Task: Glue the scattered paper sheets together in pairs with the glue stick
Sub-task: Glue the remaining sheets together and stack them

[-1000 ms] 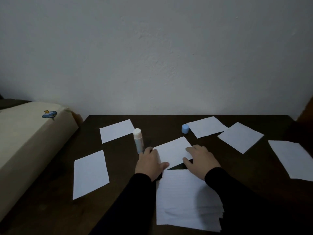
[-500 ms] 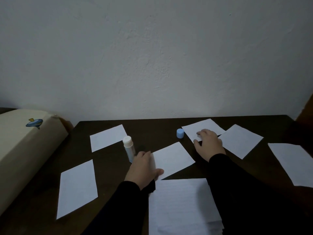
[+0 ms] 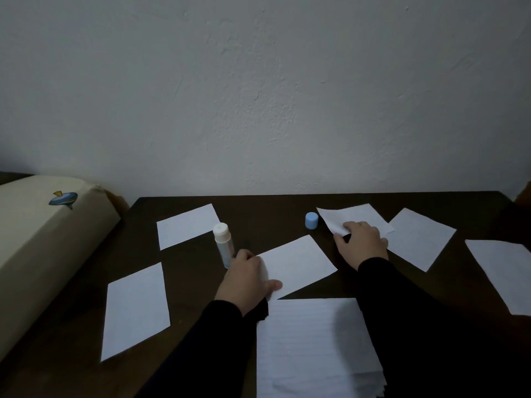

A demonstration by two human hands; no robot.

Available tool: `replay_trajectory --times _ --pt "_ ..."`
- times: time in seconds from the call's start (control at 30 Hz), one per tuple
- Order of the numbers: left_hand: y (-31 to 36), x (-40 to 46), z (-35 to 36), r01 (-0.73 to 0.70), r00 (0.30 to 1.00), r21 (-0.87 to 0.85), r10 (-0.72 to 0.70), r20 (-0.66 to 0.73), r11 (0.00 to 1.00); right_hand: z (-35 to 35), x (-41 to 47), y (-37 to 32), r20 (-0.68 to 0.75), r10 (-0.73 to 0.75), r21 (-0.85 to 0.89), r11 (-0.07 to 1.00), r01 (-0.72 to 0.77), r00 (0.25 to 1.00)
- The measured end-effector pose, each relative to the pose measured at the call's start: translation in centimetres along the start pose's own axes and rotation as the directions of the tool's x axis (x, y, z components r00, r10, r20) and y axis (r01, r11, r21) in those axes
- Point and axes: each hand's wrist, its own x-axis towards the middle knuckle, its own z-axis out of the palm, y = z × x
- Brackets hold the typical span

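Several white paper sheets lie scattered on the dark table (image 3: 258, 208). My left hand (image 3: 247, 280) rests on the left edge of the middle sheet (image 3: 298, 262), thumb laid across it. Just left of that hand stands the uncapped glue stick (image 3: 223, 242), upright. Its blue cap (image 3: 311, 220) sits farther back. My right hand (image 3: 360, 242) pinches the near corner of the far sheet (image 3: 356, 216), whose near edge is lifted and curled. More sheets lie at back left (image 3: 186, 225), front left (image 3: 135, 308), right (image 3: 419, 237) and far right (image 3: 505, 271).
A stack of lined paper (image 3: 313, 349) lies at the near edge between my arms. A beige cushion-like object (image 3: 43, 239) with a small printed figure borders the table on the left. A white wall (image 3: 258, 96) stands right behind the table.
My right hand left the middle sheet, reached back to the far sheet beside the cap, and now lifts its near corner. My left hand stayed on the middle sheet.
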Motion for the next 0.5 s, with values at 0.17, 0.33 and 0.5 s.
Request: replay_trajectory --times 0.17,0.33,0.5 --pt "0.7 0.2 0.1 0.086 0.996 -0.006 -0.086 0.036 0.996 -0.6 -1.1 0.3 0.009 0.009 0.061 0.998 -0.009 1.000" --pt "0.9 1.0 -1.0 0.150 0.982 0.098 -0.159 0.100 0.984 -0.1 -2.7 0.5 -0.011 -0.021 0.174 0.984 0.023 1.000" --pt "0.9 1.5 -1.1 0.157 0.980 0.068 -0.164 0.112 0.985 0.7 -3.8 0.1 -0.048 0.000 0.294 0.956 0.014 0.999"
